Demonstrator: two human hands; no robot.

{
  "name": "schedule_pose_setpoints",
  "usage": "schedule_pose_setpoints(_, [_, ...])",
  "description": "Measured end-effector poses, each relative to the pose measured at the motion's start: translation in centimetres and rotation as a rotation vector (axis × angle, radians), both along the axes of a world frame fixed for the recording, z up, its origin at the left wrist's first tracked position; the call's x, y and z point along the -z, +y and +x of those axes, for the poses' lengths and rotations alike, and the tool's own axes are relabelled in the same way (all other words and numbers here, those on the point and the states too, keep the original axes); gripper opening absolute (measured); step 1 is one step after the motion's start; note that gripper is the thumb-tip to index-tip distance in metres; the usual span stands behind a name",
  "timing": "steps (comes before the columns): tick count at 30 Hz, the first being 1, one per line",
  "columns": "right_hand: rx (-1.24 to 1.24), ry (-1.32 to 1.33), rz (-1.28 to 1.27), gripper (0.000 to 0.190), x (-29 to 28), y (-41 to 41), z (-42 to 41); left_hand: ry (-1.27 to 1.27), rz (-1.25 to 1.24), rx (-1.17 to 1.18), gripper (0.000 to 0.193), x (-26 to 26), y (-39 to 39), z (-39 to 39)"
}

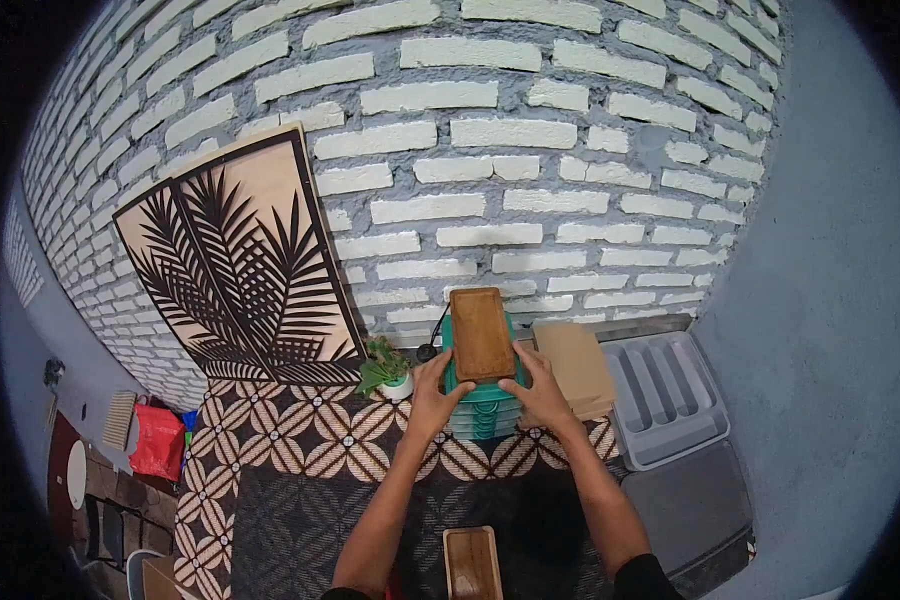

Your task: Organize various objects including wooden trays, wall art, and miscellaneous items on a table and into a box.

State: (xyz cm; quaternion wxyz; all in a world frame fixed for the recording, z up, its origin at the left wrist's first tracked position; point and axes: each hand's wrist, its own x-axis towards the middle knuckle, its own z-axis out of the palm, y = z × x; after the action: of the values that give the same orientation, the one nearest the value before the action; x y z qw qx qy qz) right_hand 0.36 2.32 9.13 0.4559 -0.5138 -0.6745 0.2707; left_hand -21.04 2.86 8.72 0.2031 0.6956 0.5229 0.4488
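Note:
Both my hands reach forward to a rectangular wooden tray [483, 334] above a stack of clear plastic boxes with green lids [486, 424]. My left hand [433, 394] grips the tray's lower left edge, thumb at its near end. On the opposite side my right hand [541, 386] has hold of the lower right edge. Whether the tray rests fully on the top lid cannot be told. A second wooden tray [471, 562] lies close to me on the dark part of the patterned tablecloth [349, 442].
Left of the boxes stand a small potted plant [390, 371] and a framed palm-leaf panel [247, 270] leaning on the white brick wall [495, 135]. To the right are brown cardboard boxes [574, 364], a grey cutlery tray [667, 397] and a dark grey case [682, 510].

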Motion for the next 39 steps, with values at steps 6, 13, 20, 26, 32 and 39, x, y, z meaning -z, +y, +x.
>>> schedule_pose_setpoints(6, [0.013,0.02,0.013,0.071,0.9,0.0,0.2,-0.072,-0.069,-0.017,0.069,-0.2,-0.4,0.8])
schedule_pose_setpoints(13, [0.043,0.076,-0.002,0.065,0.7,-0.6,-0.2,-0.056,-0.086,-0.055,0.065,-0.3,-1.5,0.8])
schedule_pose_setpoints(20, [0.22,0.332,0.065,0.037,1.3,-7.9,-1.5,-0.366,0.023,-0.134,0.016,-0.4,-8.2,0.1])
schedule_pose_setpoints(26, [-0.074,0.123,-0.384,0.024,6.5,-25.2,-4.7,-0.358,-0.232,-0.242,0.021,8.1,-25.9,-0.6])
schedule_pose_setpoints(32, [0.139,-0.357,-0.374,0.042,14.1,-35.1,-6.6,0.299,-0.361,-0.341,0.038,13.8,-36.5,0.8])
schedule_pose_setpoints(39, [0.195,0.055,-0.413,0.04,11.3,-35.1,-5.8,-0.761,-0.698,-0.072,0.044,11.3,-35.5,0.3])
